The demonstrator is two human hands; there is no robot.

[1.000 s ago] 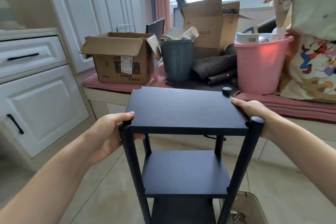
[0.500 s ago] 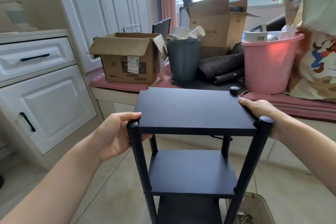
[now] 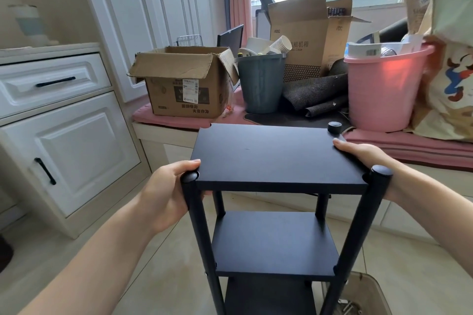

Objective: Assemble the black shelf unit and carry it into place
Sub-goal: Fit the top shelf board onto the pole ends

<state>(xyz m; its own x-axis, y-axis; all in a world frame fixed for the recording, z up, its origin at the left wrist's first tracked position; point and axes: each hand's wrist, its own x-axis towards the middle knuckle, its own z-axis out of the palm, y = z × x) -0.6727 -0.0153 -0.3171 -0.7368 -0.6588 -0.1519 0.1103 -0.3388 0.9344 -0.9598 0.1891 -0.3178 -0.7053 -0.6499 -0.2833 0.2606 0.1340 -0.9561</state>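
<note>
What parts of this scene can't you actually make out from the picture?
- Feet of the black shelf: cut off by the bottom edge of the head view.
- Fingers of the left hand: curled under the top board, hidden by it.
- Inside the cardboard box: hidden by its flaps.
- Box label print: too small.
- Bin on the floor: cut off by the bottom edge.

The black shelf unit (image 3: 276,158) has drawn nearer the pink-cushioned window seat (image 3: 409,146), its far edge now closer to the seat's front edge; the white cabinet (image 3: 69,151) looms larger.
</note>
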